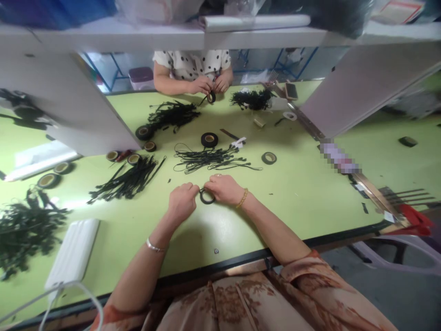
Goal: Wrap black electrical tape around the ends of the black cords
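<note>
My left hand [182,201] and my right hand [223,188] meet over the green table [303,193], both with fingers closed. Between them is a small roll of black tape [207,197]; my right hand grips it, and my left hand pinches at its left edge, where what it holds is too small to make out. Just beyond my hands lies a loose tangle of thin black cables [212,159]. A bundle of black cables [129,180] lies to the left.
Another person in a dotted top [193,62] works across the table with tape [211,97]. Several tape rolls [209,139] and empty cores [268,157] lie about. A white power strip [72,253] sits at left, white dividers [79,105] on both sides.
</note>
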